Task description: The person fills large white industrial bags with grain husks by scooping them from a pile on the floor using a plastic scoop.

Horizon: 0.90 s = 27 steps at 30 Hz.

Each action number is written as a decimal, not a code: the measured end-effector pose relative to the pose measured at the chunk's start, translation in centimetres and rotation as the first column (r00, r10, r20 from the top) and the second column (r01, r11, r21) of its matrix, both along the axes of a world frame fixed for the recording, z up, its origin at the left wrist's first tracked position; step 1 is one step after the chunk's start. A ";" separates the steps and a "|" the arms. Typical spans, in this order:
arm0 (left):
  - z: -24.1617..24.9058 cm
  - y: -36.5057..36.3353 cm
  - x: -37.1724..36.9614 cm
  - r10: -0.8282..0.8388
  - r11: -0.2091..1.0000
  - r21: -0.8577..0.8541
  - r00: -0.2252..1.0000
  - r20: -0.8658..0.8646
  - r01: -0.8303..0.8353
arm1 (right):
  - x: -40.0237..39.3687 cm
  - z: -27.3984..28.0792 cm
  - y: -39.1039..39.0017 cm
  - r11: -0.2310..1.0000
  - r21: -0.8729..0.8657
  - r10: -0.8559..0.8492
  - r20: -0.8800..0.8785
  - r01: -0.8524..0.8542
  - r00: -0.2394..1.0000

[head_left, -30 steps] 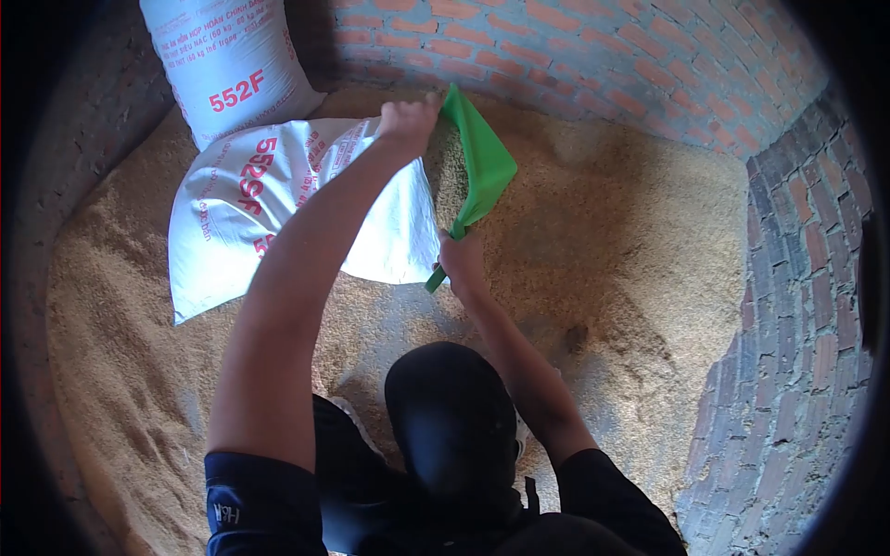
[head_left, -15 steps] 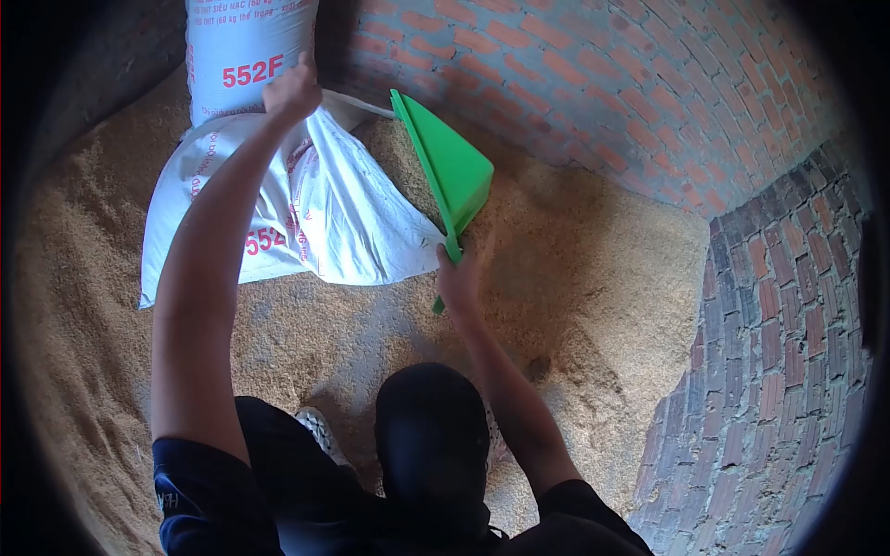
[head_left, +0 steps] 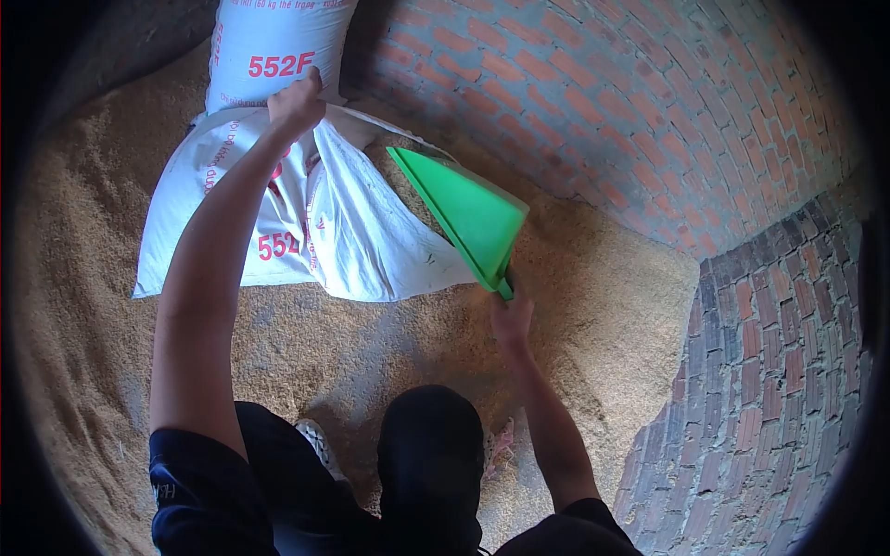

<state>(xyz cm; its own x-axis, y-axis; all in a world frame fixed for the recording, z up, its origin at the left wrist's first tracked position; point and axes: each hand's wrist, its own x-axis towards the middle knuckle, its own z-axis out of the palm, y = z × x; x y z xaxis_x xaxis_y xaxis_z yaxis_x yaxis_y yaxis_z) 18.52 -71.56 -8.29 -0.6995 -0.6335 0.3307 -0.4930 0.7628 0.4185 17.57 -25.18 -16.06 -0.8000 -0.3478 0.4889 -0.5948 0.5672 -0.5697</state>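
My left hand (head_left: 297, 107) is closed on the gathered rim of a white woven sack (head_left: 371, 246) with red print, which lies with its mouth spread toward the right. Grain-like husks show inside that mouth. In my right hand (head_left: 511, 315) is the handle of a green dustpan-like scoop (head_left: 473, 218). The scoop is tilted on its side at the sack's mouth, its long straight edge facing the sack, and its inside is turned away from me. My right fingers wrap the handle just below the scoop's corner.
Behind the open sack stands a full white sack (head_left: 278, 37) marked 552F. Loose tan husks (head_left: 603, 278) cover the floor, with grey floor showing in patches. A curved brick wall (head_left: 593, 102) rises behind, and a lower brick wall (head_left: 751, 371) borders the right.
My right hand and the scoop have moved right and toward me, away from the sack's mouth. My left hand keeps its hold on the sack's rim.
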 end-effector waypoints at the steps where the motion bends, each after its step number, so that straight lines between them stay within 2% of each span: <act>1: -0.1 0.0 -0.2 0.012 1.000 0.001 1.000 -0.001 -0.012 | 0.1 0.3 0.5 1.000 0.020 -0.004 0.051 0.003 0.999; 3: -0.4 0.0 -0.3 0.022 1.000 0.004 1.000 0.000 -0.022 | -0.4 0.4 1.5 0.999 0.041 -0.012 0.104 0.007 0.995; 5: -0.9 -0.2 -0.6 0.021 1.000 0.018 0.998 -0.051 -0.020 | -1.1 0.0 2.2 0.997 0.068 0.031 -0.071 -0.026 0.997; 6: -1.3 -0.2 -0.7 0.018 1.000 0.020 0.999 -0.045 -0.017 | -1.3 -0.1 2.8 0.997 0.070 0.028 -0.064 -0.023 0.998; 8: -1.2 -0.2 -0.6 0.003 1.000 0.031 0.997 -0.071 -0.001 | -0.9 1.5 2.6 0.986 0.090 -0.157 0.184 0.143 0.970; 9: -1.2 -0.1 -0.6 0.000 1.000 0.025 0.998 -0.070 0.002 | -1.2 1.7 2.8 0.986 0.085 -0.159 0.186 0.146 0.970; 11: -1.1 0.1 -0.5 0.010 1.000 0.019 0.998 -0.060 -0.009 | -2.2 2.5 3.4 0.940 -0.309 0.026 0.483 0.142 0.875; 15: -1.0 0.0 -0.5 0.002 1.000 -0.008 1.000 -0.005 -0.002 | -5.2 1.8 6.4 0.887 -0.365 -0.057 0.521 0.282 0.852; 17: -1.0 -0.1 -0.5 0.002 1.000 -0.011 1.000 0.028 -0.002 | -7.2 0.3 8.8 0.784 -0.410 -0.061 0.697 0.467 0.715; 18: -0.8 0.1 -0.3 0.001 1.000 -0.015 1.000 0.031 0.000 | -9.0 -1.6 11.1 0.781 -0.412 -0.059 0.699 0.469 0.712; 20: 0.0 0.7 0.2 0.003 1.000 -0.012 0.998 0.070 -0.003 | -11.4 -6.1 15.6 0.811 -0.291 0.055 0.901 0.507 0.430; 21: 0.2 0.8 0.2 -0.001 1.000 -0.018 0.997 0.072 0.002 | -10.7 -6.7 16.3 0.807 -0.295 0.059 0.902 0.511 0.428; 23: 0.3 0.9 0.3 0.015 1.000 0.023 0.997 0.073 -0.017 | -9.0 -7.6 17.1 0.786 0.008 -0.077 0.993 0.619 0.085; 24: 0.2 0.8 0.3 0.009 1.000 0.021 0.996 0.085 -0.011 | -8.8 -8.1 17.3 0.782 0.014 -0.075 0.995 0.624 0.073; 26: -0.5 0.2 -0.1 0.042 0.999 -0.002 0.995 0.087 -0.042 | -7.7 -7.2 15.8 0.570 0.123 -0.269 0.962 0.812 0.043; 27: -0.8 -0.1 -0.3 0.052 0.999 -0.006 0.994 0.093 -0.052 | -8.1 -7.2 15.2 0.565 0.130 -0.265 0.964 0.815 0.030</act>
